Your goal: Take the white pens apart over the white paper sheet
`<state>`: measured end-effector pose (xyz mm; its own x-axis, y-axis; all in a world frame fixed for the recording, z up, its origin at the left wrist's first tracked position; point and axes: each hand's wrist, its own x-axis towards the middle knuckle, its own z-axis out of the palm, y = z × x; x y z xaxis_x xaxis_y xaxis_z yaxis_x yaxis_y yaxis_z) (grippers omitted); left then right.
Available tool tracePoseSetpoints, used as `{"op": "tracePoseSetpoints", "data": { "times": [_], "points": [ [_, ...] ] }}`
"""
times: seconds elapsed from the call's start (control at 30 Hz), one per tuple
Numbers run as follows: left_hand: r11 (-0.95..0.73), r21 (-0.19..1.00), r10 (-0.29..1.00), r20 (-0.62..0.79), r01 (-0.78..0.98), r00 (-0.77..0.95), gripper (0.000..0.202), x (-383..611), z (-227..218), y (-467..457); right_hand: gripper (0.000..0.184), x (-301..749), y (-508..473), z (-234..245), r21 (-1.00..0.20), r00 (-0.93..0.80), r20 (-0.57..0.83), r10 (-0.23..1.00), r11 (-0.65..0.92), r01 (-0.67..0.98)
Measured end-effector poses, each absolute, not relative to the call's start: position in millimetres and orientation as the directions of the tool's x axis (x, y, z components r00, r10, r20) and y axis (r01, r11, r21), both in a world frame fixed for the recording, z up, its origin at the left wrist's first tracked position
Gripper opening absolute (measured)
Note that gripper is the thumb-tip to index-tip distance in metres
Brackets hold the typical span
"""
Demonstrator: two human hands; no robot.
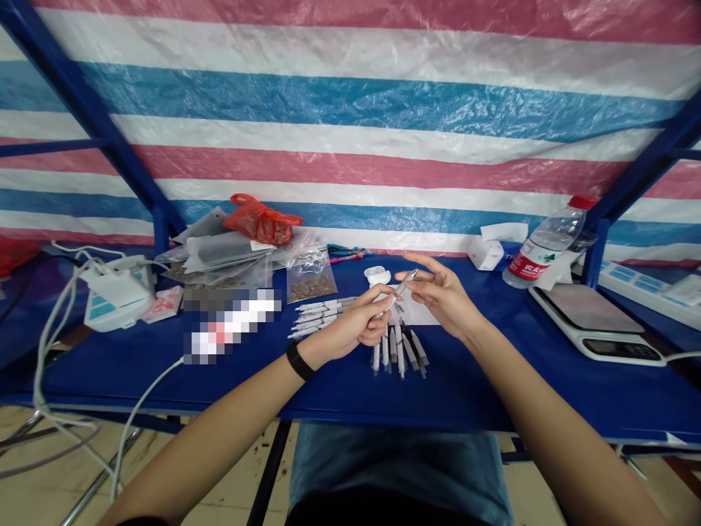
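Note:
Both my hands meet over the middle of the blue table point(164, 372). My left hand point(355, 325), with a black band on its wrist, is curled round the body of a white pen point(395, 294). My right hand point(441, 292) pinches the upper end of the same pen between thumb and forefinger, its other fingers spread. Below the hands several white pens point(399, 351) lie side by side, pointing toward me. A second row of white pens point(320, 315) lies to the left.
A clear bag of small parts point(310, 276), grey packets point(219, 252) and a red plastic bag point(261, 219) sit at the back left. A water bottle point(548, 245) and a scale point(594, 318) stand right. A charger with white cables point(117, 288) is far left.

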<state>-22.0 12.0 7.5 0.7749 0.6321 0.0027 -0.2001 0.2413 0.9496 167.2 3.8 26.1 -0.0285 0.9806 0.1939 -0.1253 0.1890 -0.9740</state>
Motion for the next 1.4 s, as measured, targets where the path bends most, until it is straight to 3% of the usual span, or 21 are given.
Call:
{"op": "tracePoseSetpoints", "data": {
  "times": [0.2, 0.4, 0.67, 0.87, 1.17, 1.4],
  "points": [
    [0.228, 0.958, 0.627, -0.005, -0.177, 0.779, 0.023, -20.8, 6.3, 12.3, 0.029, 162.2, 4.5, 23.3, -0.980, 0.028, 0.176, 0.984, 0.178, -0.089],
    [0.249, 0.947, 0.635, -0.002, -0.202, 0.772, 0.022, -22.0, 6.7, 13.0, 0.048, 167.8, 5.3, 24.3, -0.965, -0.041, 0.161, 0.986, 0.148, -0.218],
    [0.254, 0.952, 0.628, -0.027, -0.172, 0.778, 0.019, -21.8, 9.0, 11.1, 0.027, 175.7, 4.8, 28.7, -0.948, -0.007, 0.176, 0.984, 0.167, -0.272],
    [0.252, 0.956, 0.611, -0.039, -0.147, 0.791, 0.020, -22.6, 10.7, 10.3, 0.026, 184.0, 7.7, 34.0, -0.918, 0.063, 0.184, 0.981, 0.194, -0.345],
    [0.256, 0.959, 0.587, -0.054, -0.122, 0.808, 0.019, -23.2, 10.9, 10.5, 0.028, 196.2, 13.4, 33.9, -0.944, 0.131, 0.210, 0.969, 0.236, -0.230],
    [0.259, 0.956, 0.601, -0.049, -0.136, 0.798, 0.016, -22.9, 10.4, 10.7, 0.035, 201.2, 11.3, 41.6, -0.940, 0.177, 0.193, 0.965, 0.234, -0.249]
  ]
}}
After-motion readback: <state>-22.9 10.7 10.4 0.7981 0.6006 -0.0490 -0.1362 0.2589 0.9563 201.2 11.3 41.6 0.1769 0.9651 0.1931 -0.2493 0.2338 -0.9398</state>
